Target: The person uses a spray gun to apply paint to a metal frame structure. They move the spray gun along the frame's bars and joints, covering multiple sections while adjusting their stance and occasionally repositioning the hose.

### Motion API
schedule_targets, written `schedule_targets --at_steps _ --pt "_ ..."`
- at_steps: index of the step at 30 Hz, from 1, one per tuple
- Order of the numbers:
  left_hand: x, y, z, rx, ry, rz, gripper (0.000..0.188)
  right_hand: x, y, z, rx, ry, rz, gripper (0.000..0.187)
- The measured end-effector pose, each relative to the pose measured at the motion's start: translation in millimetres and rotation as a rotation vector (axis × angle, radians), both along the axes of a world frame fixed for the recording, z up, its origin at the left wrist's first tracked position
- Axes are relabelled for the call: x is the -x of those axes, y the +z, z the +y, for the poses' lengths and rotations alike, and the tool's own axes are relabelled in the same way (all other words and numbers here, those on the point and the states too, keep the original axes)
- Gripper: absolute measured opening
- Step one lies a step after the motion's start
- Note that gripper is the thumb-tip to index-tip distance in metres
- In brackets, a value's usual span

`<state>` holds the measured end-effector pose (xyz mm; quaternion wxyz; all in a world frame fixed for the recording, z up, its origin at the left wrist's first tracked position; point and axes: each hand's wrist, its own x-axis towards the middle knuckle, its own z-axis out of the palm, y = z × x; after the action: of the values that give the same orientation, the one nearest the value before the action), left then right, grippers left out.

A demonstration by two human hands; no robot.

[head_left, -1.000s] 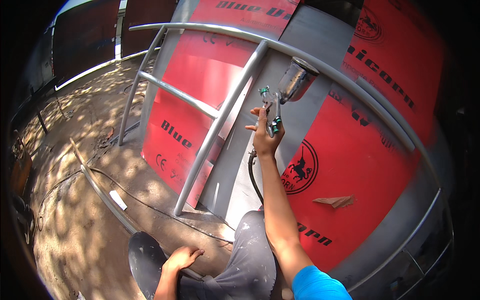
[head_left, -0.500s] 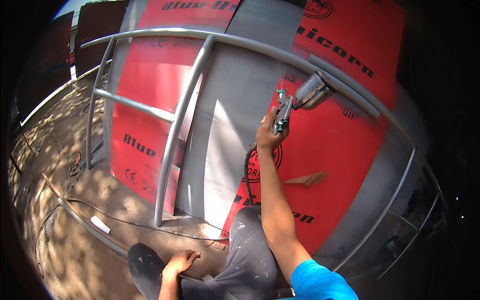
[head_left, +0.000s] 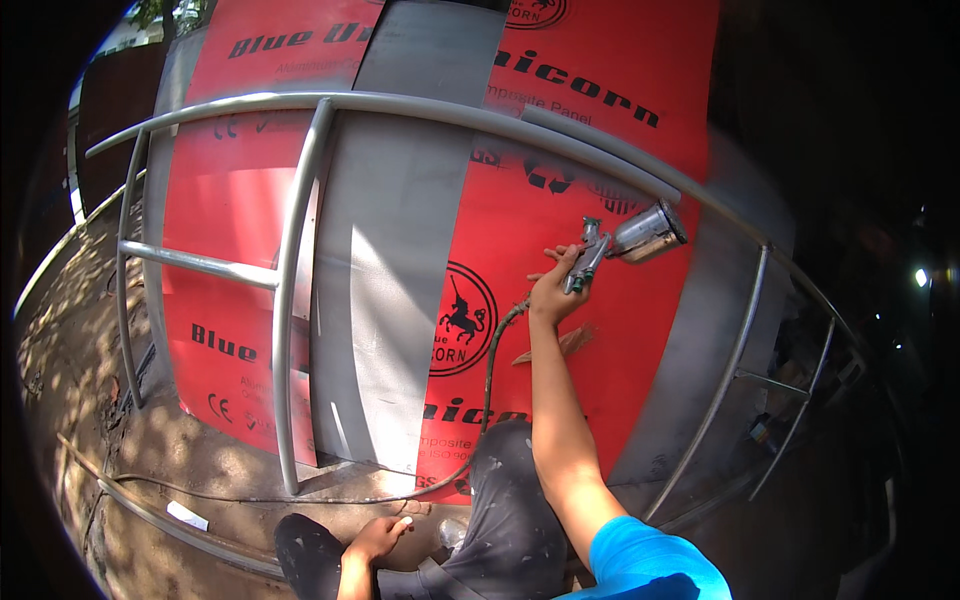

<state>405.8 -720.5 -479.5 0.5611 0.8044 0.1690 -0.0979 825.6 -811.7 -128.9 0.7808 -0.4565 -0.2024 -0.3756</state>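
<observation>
My right hand point(head_left: 556, 297) is closed round the handle of a metal spray gun point(head_left: 590, 262), with some fingers extended off the trigger side. A silver paint cup point(head_left: 648, 234) sits tilted on the gun, toward the right. From the gun a dark hose point(head_left: 489, 370) hangs down past my knee. In front stands a grey metal pipe frame point(head_left: 291, 290) with a curved top rail, and the gun is below that rail, apart from it. Near my knee, my left hand point(head_left: 374, 540) is loosely curled over my lap, with nothing visible in it.
Red-faced panels point(head_left: 400, 480) with grey bands stand upright behind the frame. A torn brown patch point(head_left: 560, 345) shows on one panel. The hose runs left over the ground beside a loose pipe point(head_left: 180, 538) and a white scrap point(head_left: 187, 516). Another pipe frame section point(head_left: 722, 405) stands right.
The view has turned to the right. My right hand and the spray gun have moved lower against the panel, away from the top rail. My left hand stays at my lap.
</observation>
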Motion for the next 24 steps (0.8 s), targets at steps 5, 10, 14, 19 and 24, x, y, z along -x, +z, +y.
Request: schedule_targets --at_steps 5,10,14,19,24 --pt "0.4 2.6 0.7 0.008 -0.005 -0.004 0.051 -10.9 -3.3 -5.3 0.082 0.046 0.028 0.025" --pt "10.6 7.4 2.5 -0.013 0.043 0.011 0.051 7.6 -1.0 38.1 0.060 0.176 -0.049 0.034" --pt "22.5 10.9 2.8 -0.019 0.120 0.007 0.050 40.0 1.5 71.7 0.153 0.286 -0.039 0.028" --pt "32.2 19.6 5.8 -0.002 0.154 0.062 0.048 75.9 4.2 102.7 0.099 0.508 -0.120 0.025" --pt "35.9 27.3 5.5 -0.029 0.148 0.083 0.048 62.3 -3.6 92.4 0.231 0.394 -0.034 0.024"
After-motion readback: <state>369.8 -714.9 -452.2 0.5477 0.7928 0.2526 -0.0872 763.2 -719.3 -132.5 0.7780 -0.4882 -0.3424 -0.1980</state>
